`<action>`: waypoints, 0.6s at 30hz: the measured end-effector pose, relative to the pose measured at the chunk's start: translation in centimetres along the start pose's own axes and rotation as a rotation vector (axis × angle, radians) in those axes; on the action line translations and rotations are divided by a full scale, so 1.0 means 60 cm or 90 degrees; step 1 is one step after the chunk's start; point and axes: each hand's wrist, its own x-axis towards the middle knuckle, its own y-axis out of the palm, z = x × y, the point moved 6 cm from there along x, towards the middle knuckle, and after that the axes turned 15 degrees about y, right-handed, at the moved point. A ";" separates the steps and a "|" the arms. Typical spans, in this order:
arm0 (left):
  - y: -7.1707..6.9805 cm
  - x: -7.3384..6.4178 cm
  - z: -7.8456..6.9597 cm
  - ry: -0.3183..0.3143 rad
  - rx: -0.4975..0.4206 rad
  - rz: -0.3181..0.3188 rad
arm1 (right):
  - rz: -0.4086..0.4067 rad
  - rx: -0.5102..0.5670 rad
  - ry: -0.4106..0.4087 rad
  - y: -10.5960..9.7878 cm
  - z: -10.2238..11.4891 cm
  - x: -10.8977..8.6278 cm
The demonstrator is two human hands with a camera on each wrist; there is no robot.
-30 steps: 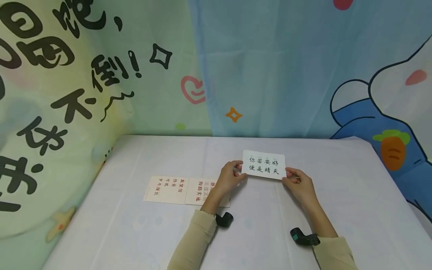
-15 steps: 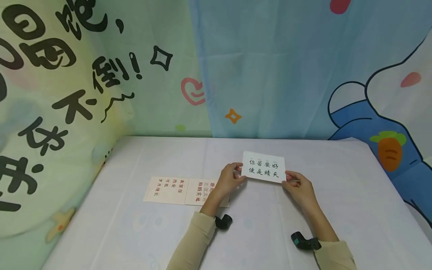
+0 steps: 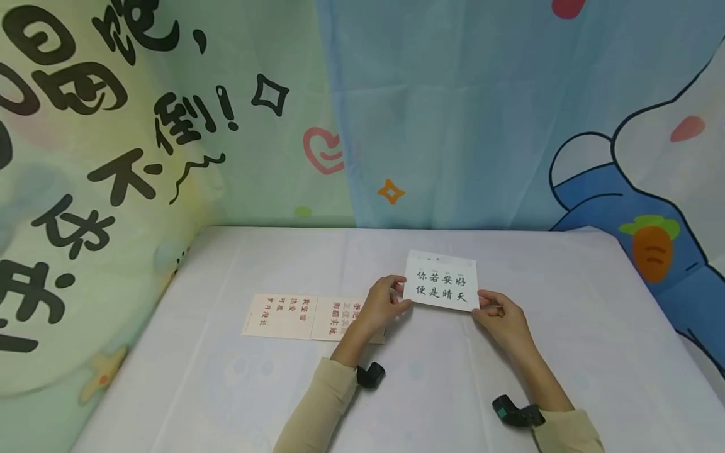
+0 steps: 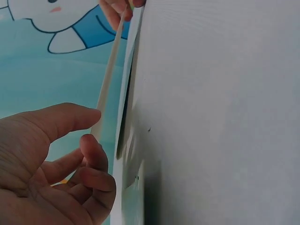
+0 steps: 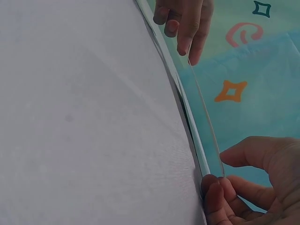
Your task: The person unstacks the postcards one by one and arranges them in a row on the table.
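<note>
A white card (image 3: 440, 280) with two rows of black Chinese characters is held up between both hands, tilted toward the head camera. My left hand (image 3: 381, 306) pinches its left edge between thumb and fingers. At its lower right corner, my right hand (image 3: 503, 318) pinches it the same way. Both wrist views show the card edge-on, as a thin strip (image 4: 108, 75) and a thin line (image 5: 206, 110), raised above the table. Two cream cards with red characters lie side by side at left: one card (image 3: 279, 317) in full view, the other card (image 3: 334, 321) partly covered by my left forearm.
A white cloth (image 3: 442, 390) covers the table. Behind it hangs a printed backdrop (image 3: 453, 126) with cartoon shapes and large characters, which continues along the left side. Each wrist wears a black camera, the left camera (image 3: 370, 375) and the right camera (image 3: 517, 412).
The white card has tilted up more toward the head camera, so its face looks taller and a small top line shows. My right hand has shifted slightly nearer; the cream cards stay put.
</note>
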 end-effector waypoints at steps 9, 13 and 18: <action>-0.001 -0.013 -0.011 0.014 0.009 0.006 | -0.004 -0.026 -0.025 0.000 0.001 -0.011; -0.001 -0.019 -0.015 0.013 0.010 0.009 | 0.001 -0.030 -0.029 0.000 -0.001 -0.016; -0.001 -0.027 -0.020 0.009 0.016 0.017 | 0.011 -0.025 -0.032 0.001 -0.007 -0.023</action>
